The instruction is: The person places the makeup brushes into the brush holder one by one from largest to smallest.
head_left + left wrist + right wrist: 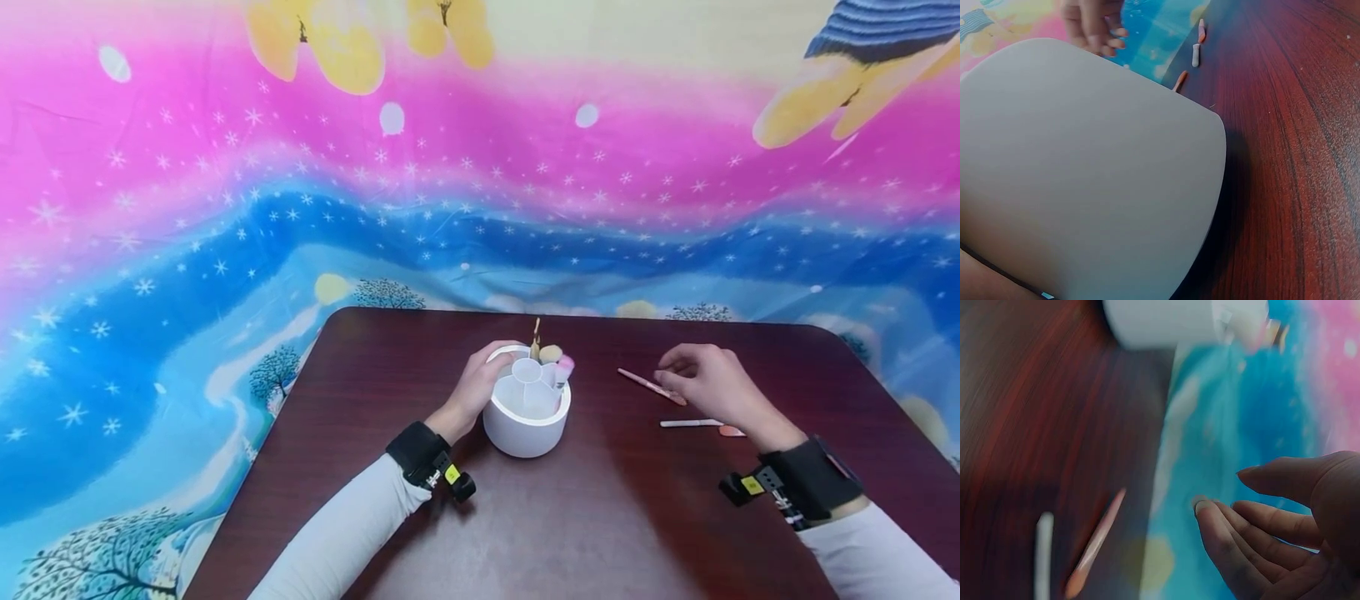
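My left hand (483, 375) grips the wall of a round white brush holder (525, 437), its thumb over the rim. Inside are divided compartments; makeup brushes (551, 354) stand in those along the far right side, one with pink-and-white bristles. The holder's smooth wall (1085, 156) fills much of the left wrist view. Above the table on the right, my right hand (708, 383) has loosely bent fingers, with a gap between thumb and forefinger (1216, 544) and nothing held. Just left of it lies a slim pink makeup brush (648, 386).
Nearer me than the pink brush lies a white-handled brush (686, 423), with an orange tip (731, 432) at its right end. The dark red-brown table (360, 500) has rounded far corners. A colourful printed cloth (480, 167) hangs behind it.
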